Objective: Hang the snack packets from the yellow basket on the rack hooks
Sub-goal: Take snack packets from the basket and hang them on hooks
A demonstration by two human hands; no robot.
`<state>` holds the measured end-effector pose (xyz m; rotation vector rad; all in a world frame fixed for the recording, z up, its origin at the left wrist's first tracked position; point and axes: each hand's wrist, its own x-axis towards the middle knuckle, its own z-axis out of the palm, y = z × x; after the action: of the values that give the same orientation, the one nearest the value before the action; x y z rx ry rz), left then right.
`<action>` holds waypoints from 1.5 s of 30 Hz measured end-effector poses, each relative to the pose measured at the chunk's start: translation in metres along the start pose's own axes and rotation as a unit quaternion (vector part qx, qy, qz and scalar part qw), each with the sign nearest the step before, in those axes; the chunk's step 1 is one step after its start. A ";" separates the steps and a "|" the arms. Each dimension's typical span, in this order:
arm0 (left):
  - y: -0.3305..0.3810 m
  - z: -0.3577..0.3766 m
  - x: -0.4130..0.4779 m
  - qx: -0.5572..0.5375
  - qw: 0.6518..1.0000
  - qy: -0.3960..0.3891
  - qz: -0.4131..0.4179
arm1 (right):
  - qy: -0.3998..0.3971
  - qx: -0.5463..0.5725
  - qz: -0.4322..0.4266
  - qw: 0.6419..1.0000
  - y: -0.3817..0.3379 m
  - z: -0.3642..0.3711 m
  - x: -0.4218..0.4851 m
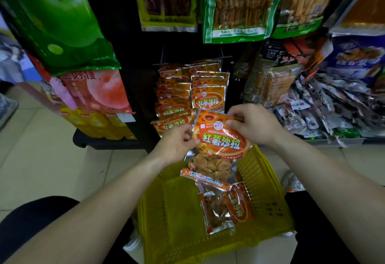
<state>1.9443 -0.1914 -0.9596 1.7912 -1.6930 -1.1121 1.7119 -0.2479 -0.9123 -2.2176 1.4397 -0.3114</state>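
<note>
Both hands are on one orange snack packet (216,138), and I've got it held up in front of the rack, just above the far end of the yellow basket (177,211). My left hand (177,144) pinches the packet's left edge between thumb and fingers; my right hand (253,125) grips the top right corner, fingertips closed on the foil near the header. The packet hangs nearly upright, tilted a little, its clear window of round golden crisps facing me. Right behind it, two columns of the same orange packets (193,94) hang on the rack hooks, overlapping one another down the dark panel. Down in the basket I see two more packets (227,207) lying against the right side, one printed side up, one showing its clear window. Green skewer packs (241,7) hang higher up, and a heap of small grey sachets (333,109) sits off to the right.
</note>
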 end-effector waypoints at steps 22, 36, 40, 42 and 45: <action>-0.050 0.096 0.167 0.016 0.996 -0.055 -0.067 | 0.008 -0.056 0.058 0.997 0.102 0.066 0.187; -0.084 0.142 0.218 0.056 0.994 -0.018 -0.096 | -0.019 -0.050 0.022 0.998 0.128 0.101 0.238; -0.090 0.139 0.212 0.064 0.994 -0.038 -0.086 | -0.032 -0.076 0.035 0.996 0.127 0.102 0.232; -0.088 0.137 0.216 0.062 0.993 -0.041 -0.088 | -0.021 -0.066 0.040 0.997 0.123 0.100 0.233; -0.082 0.134 0.225 0.065 0.994 -0.034 -0.080 | 0.040 -0.053 0.021 0.998 0.113 0.095 0.236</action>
<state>1.8741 -0.3672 -1.1575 2.0224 -1.7195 -1.1643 1.7628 -0.4743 -1.0670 -2.2771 1.5768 -0.3199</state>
